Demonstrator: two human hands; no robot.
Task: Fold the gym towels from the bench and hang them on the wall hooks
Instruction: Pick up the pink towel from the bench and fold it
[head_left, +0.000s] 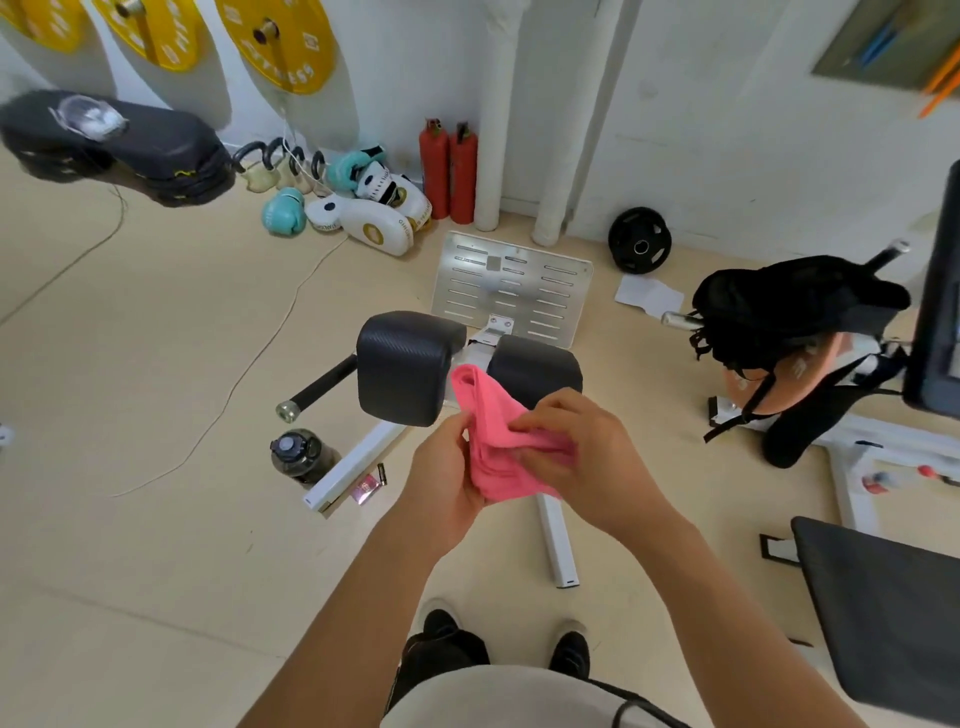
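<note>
While both hands, left hand (441, 478) and right hand (592, 457), pinch the soft pink folded towel (498, 447), two black padded rollers (410, 364) sit just behind it, above the tan floor (156, 364) where a dark water bottle (298, 454) stands.

Bare forearms, white top (498, 696), dark trousers (441, 660), black shoes (569, 652)

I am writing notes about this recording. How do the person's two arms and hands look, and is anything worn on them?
Both forearms are bare up to the frame edge: no sleeves show. The left hand and the right hand wear no gloves, and no rings, watch or wristband can be seen. The fingernails look short and unpainted. No markings or cables are on the arms.
</note>
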